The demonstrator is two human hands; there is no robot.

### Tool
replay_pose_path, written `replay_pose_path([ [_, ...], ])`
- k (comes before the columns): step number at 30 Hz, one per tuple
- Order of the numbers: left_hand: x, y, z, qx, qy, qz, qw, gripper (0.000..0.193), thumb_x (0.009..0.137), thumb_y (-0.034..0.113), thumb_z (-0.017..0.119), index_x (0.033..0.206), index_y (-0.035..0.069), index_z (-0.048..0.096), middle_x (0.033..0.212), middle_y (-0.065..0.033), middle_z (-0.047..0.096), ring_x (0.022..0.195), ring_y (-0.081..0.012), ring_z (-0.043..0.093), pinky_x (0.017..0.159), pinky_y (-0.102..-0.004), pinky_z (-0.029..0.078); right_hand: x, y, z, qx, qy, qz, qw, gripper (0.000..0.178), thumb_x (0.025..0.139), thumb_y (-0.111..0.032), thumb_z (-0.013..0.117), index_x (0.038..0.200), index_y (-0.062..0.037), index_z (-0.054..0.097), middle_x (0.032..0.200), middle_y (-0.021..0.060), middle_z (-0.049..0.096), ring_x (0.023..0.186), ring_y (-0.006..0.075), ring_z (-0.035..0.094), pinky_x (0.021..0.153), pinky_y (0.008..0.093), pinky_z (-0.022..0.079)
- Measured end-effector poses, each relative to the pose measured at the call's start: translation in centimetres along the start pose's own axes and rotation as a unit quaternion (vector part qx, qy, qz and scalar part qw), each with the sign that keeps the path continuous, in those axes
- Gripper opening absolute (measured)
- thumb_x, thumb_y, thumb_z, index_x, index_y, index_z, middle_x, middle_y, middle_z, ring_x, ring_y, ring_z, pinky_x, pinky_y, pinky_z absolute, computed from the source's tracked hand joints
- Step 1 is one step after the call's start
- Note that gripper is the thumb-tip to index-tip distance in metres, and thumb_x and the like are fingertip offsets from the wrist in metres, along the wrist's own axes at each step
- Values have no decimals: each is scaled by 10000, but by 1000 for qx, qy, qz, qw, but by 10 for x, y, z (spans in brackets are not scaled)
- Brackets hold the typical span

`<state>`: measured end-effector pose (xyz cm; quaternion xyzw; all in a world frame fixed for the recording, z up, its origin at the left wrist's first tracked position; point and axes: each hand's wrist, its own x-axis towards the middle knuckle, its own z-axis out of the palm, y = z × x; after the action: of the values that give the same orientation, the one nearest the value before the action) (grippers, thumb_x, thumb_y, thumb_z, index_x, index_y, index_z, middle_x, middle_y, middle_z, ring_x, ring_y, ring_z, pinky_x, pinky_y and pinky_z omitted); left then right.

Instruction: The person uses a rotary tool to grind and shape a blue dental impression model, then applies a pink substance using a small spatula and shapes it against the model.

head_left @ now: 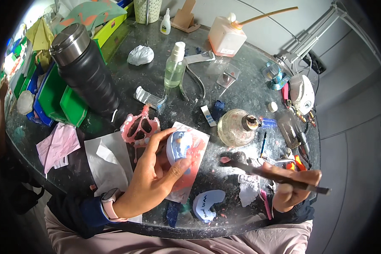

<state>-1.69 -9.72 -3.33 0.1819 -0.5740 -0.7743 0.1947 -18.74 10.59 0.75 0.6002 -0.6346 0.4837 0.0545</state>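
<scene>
My left hand [144, 186], wearing a pink-banded watch, has its fingers wrapped round a pale blue dental cast [179, 146] with a row of teeth. Beneath the cast lies a card smeared with pink wax [195, 146]. My right hand [293, 192] grips a dark-handled wax knife [279, 177], its tip pointing left and carrying a bit of pink wax [225, 160]. Just beyond the knife stands a round glass spirit lamp [233, 132]; I cannot make out a flame. A second blue cast [207, 206], with handwriting, rests near the front edge.
A pink wax casting with teeth [140, 129] lies left of the card, over white paper [108, 163]. Farther left stand a black flask [86, 72] and green bins [72, 103]. A spray bottle [174, 67] and a square bottle [226, 37] stand behind. Tools clutter the right.
</scene>
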Motion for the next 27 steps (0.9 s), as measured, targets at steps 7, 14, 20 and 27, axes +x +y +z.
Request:
replay_pose_path([
  [7, 1, -6, 0, 9, -51, 47, 998, 607, 808, 2, 641, 1313, 16, 304, 1205, -125, 489, 1006, -118, 522, 898, -276, 434, 14, 32, -18, 276, 254, 202, 905, 240, 915, -102, 514, 1121, -66, 397, 1009, 177, 619, 898, 224, 648, 718, 253, 542],
  [14, 4, 2, 1, 175, -87, 154, 969, 594, 773, 25, 675, 1268, -15, 349, 1352, -170, 319, 1198, -248, 441, 918, -321, 462, 8, 51, -17, 261, 223, 308, 887, 266, 856, -162, 627, 1066, -39, 519, 959, 124, 645, 850, 204, 658, 735, 277, 543],
  [20, 4, 4, 0, 207, -95, 165, 960, 581, 756, 6, 674, 1252, -22, 374, 1331, -166, 332, 1221, -246, 409, 924, -319, 462, 11, 54, -10, 297, 206, 354, 863, 240, 907, -219, 548, 1044, -39, 471, 934, 115, 621, 822, 199, 665, 674, 234, 568],
  [27, 4, 5, -1, 177, -87, 130, 972, 621, 740, 0, 677, 1278, -21, 367, 1320, -160, 335, 1227, -246, 400, 930, -315, 457, 9, 58, -11, 323, 199, 347, 858, 203, 915, -170, 518, 1053, -39, 448, 928, 143, 618, 863, 231, 662, 676, 240, 572],
])
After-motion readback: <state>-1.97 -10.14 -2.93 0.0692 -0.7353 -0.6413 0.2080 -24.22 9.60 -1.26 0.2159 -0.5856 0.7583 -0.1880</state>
